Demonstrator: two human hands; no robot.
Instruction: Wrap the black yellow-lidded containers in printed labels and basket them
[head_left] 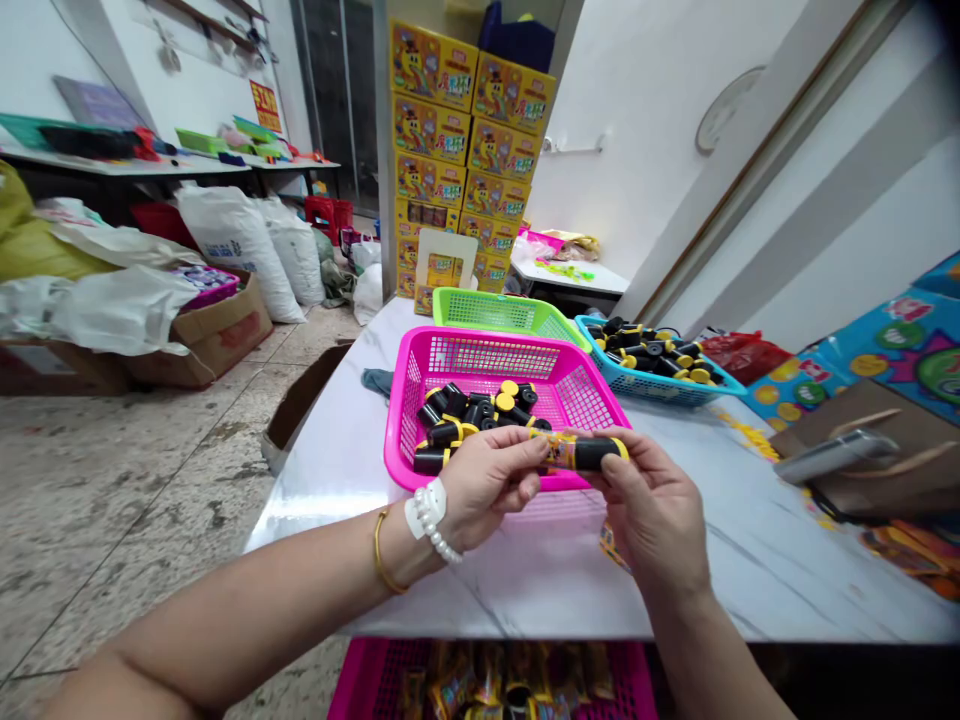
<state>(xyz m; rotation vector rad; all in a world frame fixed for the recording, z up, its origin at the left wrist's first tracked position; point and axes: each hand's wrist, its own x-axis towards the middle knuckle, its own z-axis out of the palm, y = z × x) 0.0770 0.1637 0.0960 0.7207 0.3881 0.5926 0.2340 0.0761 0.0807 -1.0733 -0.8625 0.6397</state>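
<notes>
My left hand (487, 485) pinches the end of a yellow printed plastic wrapper (559, 450). My right hand (660, 510) grips a small black tube with a yellow rim (596, 453), lying sideways, its left end meeting the wrapper. How far the tube is inside the wrapper I cannot tell. Below the right palm another yellow printed wrapper (611, 545) shows, partly hidden by the hand. Both hands are over the front edge of a pink basket (409, 400), which holds several black tubes with yellow caps (450, 400).
Behind stand a green basket (487, 308) and a blue basket (637, 383) heaped with black tubes. Below the table edge, another pink basket (360, 680) holds wrapped pieces (487, 675). Yellow printed boxes (427, 120) are stacked at the back. A brown box (877, 440) stands right.
</notes>
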